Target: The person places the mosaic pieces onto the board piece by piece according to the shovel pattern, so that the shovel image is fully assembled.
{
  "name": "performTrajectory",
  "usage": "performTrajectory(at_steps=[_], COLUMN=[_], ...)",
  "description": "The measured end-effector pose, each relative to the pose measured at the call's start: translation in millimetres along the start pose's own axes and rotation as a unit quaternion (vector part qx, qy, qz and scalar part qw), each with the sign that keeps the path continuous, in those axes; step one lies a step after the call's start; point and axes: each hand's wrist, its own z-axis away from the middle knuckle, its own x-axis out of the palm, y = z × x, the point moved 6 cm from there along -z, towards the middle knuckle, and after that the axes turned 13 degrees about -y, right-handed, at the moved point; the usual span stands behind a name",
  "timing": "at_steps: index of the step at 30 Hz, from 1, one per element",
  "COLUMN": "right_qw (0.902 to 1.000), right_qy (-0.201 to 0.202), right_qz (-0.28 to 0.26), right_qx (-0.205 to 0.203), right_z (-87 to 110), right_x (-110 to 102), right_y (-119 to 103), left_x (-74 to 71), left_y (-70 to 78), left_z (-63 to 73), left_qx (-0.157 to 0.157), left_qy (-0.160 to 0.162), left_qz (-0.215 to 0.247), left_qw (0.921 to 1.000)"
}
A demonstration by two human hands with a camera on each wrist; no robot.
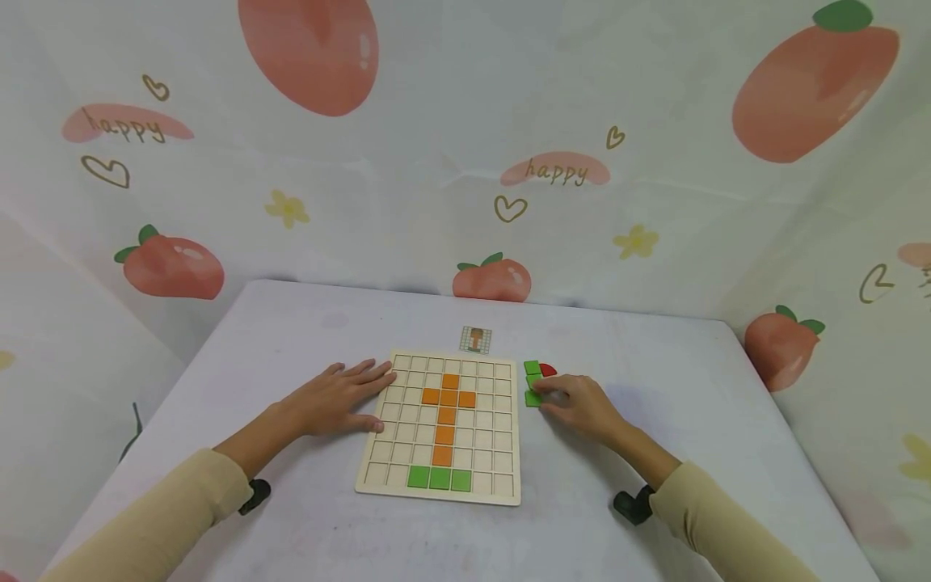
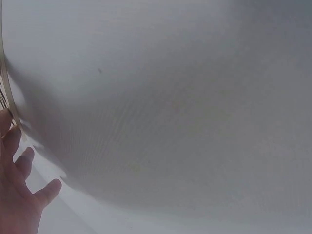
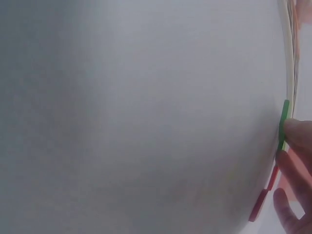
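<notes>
A pale wooden grid board (image 1: 476,491) lies flat on the table. Orange square tiles (image 1: 444,415) form a cross on it, and a row of green square tiles (image 1: 440,478) fills part of its near row. My left hand (image 1: 334,400) rests with spread fingers on the board's left edge; its fingers (image 2: 17,163) also show in the left wrist view. Right of the board, my right hand (image 1: 582,406) pinches the nearest loose green tile (image 1: 533,399) between thumb and index finger. More green tiles (image 1: 532,367) lie beyond it, with a red curved piece (image 1: 549,370) beside them.
A small pattern card (image 1: 476,339) with a printed grid lies behind the board. The white table (image 1: 349,315) meets a cloth backdrop (image 1: 407,202) printed with fruit. Dark wrist-camera mounts (image 1: 634,506) sit below both forearms.
</notes>
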Motion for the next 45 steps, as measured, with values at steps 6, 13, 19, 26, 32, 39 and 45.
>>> performTrajectory(at_steps=[6, 13, 19, 26, 32, 39, 45], right_qw=[0.9998, 0.9997, 0.9998, 0.9998, 0.9997, 0.9974, 0.9986], right_qy=[-0.005, 0.003, 0.003, -0.007, 0.004, 0.014, -0.001], right_qz=[-0.018, -0.023, -0.017, -0.017, -0.008, -0.014, -0.026], right_qx=[-0.004, -0.008, -0.003, 0.001, -0.024, -0.069, -0.046], right_z=[1.6, 1.1, 0.3, -1.9, -5.7, -18.7, -33.7], right_x=[1.1, 2.6, 3.0, 1.7, -5.5, -9.4, -2.9], right_y=[-0.3, -0.8, -2.0, -3.9, -8.0, -17.4, -24.0], left_x=[-0.6, 0.0, 0.2, -1.7, -1.6, -1.4, -2.7], left_y=[0.8, 0.4, -0.2, 1.6, 2.3, 1.7, 3.1], left_z=[0.9, 0.7, 1.3, 1.4, 2.0, 2.5, 2.5], left_qx=[0.0, 0.001, 0.004, 0.003, 0.0, 0.001, 0.001], left_qy=[-0.001, 0.001, 0.001, 0.002, 0.003, 0.005, 0.003], left_qz=[-0.001, -0.003, -0.004, 0.0, -0.002, 0.0, 0.0], left_qw=[1.0, 1.0, 1.0, 1.0, 1.0, 1.0, 1.0])
